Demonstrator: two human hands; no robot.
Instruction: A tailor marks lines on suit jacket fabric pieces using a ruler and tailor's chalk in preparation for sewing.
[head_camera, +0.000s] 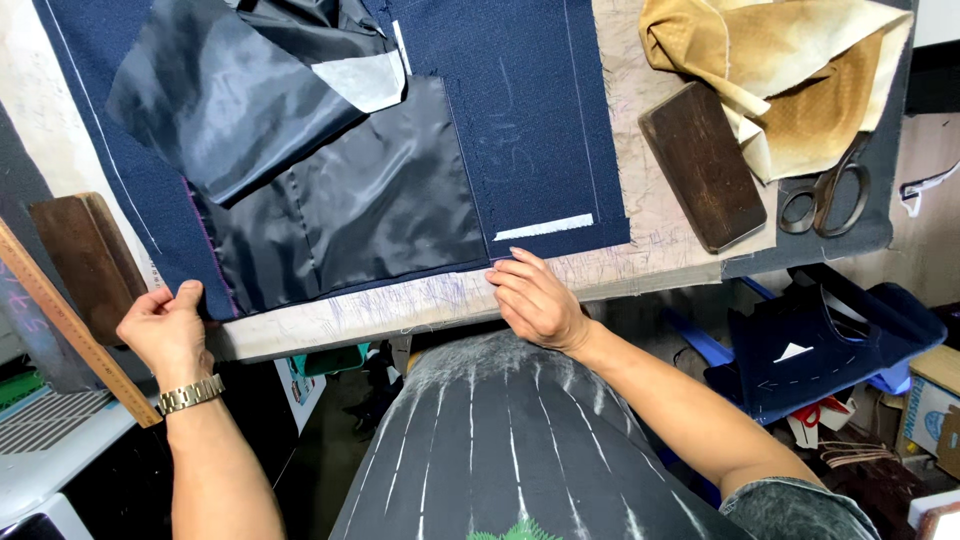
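Observation:
A navy blue garment piece (530, 110) with shiny dark lining (350, 200) lies spread on the worktable (330, 318). My left hand (168, 325) pinches the near left corner of the navy fabric at the table's edge; a metal watch sits on that wrist. My right hand (535, 300) rests with bent fingers on the near edge of the navy piece, just below a white chalk-coloured strip (545, 227). Both hands touch the cloth's near hem.
A dark wooden block (702, 165) lies right of the fabric, with tan cloth (790, 70) and scissors (828, 195) beyond. Another wooden block (85, 255) and a wooden ruler (70, 325) are at the left. Cut navy pieces (820, 345) lie on a blue stool lower right.

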